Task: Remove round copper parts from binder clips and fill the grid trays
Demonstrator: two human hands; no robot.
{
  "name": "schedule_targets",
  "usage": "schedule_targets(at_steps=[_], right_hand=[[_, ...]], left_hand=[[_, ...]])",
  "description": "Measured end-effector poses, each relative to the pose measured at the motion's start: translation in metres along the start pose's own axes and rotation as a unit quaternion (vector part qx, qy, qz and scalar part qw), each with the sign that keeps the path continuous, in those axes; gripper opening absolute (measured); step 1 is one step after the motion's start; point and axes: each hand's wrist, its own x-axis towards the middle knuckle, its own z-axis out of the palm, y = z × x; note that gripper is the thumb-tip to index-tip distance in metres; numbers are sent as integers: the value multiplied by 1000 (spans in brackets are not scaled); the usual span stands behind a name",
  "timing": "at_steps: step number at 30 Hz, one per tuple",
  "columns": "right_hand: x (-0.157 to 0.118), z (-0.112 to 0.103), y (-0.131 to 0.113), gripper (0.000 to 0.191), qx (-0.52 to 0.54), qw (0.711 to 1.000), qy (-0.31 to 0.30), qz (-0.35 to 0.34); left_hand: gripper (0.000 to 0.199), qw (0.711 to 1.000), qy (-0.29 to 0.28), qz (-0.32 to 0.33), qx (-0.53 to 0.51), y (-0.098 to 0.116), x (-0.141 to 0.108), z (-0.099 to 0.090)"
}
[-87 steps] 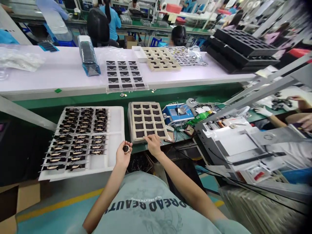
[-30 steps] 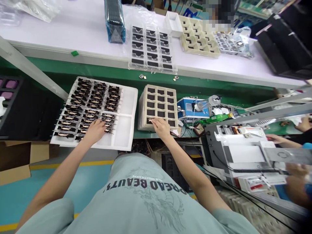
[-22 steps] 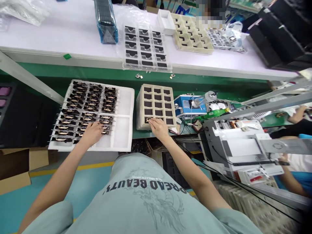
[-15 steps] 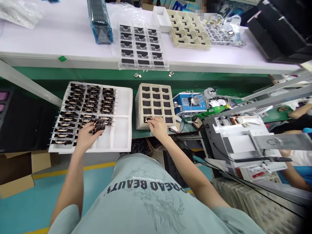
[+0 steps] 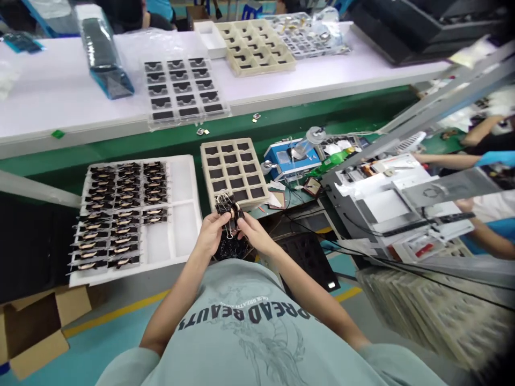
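Note:
My left hand (image 5: 210, 234) is closed around a black binder clip assembly (image 5: 225, 203) with silver wire handles. My right hand (image 5: 256, 234) meets it from the other side, fingertips pinching a black clip at its right edge. Both hands are just in front of the beige compartment tray (image 5: 208, 177), whose cells have dark linings. Fingers and clips partly hide a small tan piece between them. To the left lies a white foam tray (image 5: 187, 214) with rows of clipped black pieces on its left and middle parts.
On the white shelf (image 5: 132, 115) stand a clear compartment tray (image 5: 183, 91), another beige tray (image 5: 257, 48) and a wrapped stack (image 5: 105, 59). A blue device (image 5: 295, 159) and a grey machine (image 5: 386, 214) with cables are at right. An open carton (image 5: 40, 327) sits lower left; a co-worker's arm (image 5: 493, 236) shows far right.
My left hand has carried the clips right, away from the foam tray. My right hand has come back from the beige tray's front cell to join it. The view has shifted.

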Motion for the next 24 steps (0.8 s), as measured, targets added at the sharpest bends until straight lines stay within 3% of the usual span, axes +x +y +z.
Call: schedule_targets(at_steps=[7, 13, 19, 24], right_hand=[[-28, -27, -11, 49, 111, 993, 38, 13], [-40, -44, -8, 44, 56, 998, 19, -10], [-53, -45, -6, 26, 16, 999, 14, 36], [-64, -36, 6, 45, 142, 987, 6, 76]], left_hand=[[34, 999, 3, 13, 42, -8, 3, 33], [52, 996, 12, 2, 88, -17, 15, 54], [45, 992, 51, 7, 112, -22, 17, 58], [37, 994, 72, 7, 85, -28, 15, 55]])
